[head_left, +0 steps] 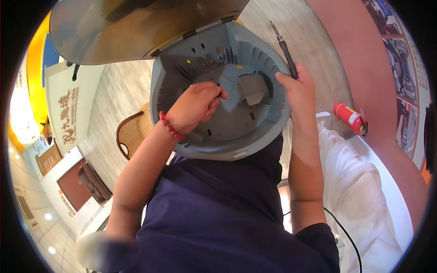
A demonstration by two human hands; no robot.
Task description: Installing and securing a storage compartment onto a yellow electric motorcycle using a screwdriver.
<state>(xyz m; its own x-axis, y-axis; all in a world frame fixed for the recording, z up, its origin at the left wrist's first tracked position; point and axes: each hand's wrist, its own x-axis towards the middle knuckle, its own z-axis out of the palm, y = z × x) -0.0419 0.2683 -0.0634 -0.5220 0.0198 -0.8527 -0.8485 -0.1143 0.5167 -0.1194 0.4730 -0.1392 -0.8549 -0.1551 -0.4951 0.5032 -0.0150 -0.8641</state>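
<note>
My left hand (198, 102), with a red bead bracelet at the wrist, is closed over the inside of a grey plastic housing (227, 145), pinching a small dark item too small to name. A thin wire runs inside near a grey squarish block (252, 87). My right hand (297, 91) grips a black-handled, metal-tipped tool (287, 57), like a soldering iron, upright at the housing's right rim. A dark glossy lid (114, 32) is hinged open along the far edge, and slots, ribs and small yellow pieces show inside.
A cane chair (124, 142) stands left behind the housing. A red fire extinguisher (347, 117) is at the right, near white draped fabric (350, 191) and a black cable (343, 230). Wall panels with pictures run along the right; a bag (91, 181) sits far left.
</note>
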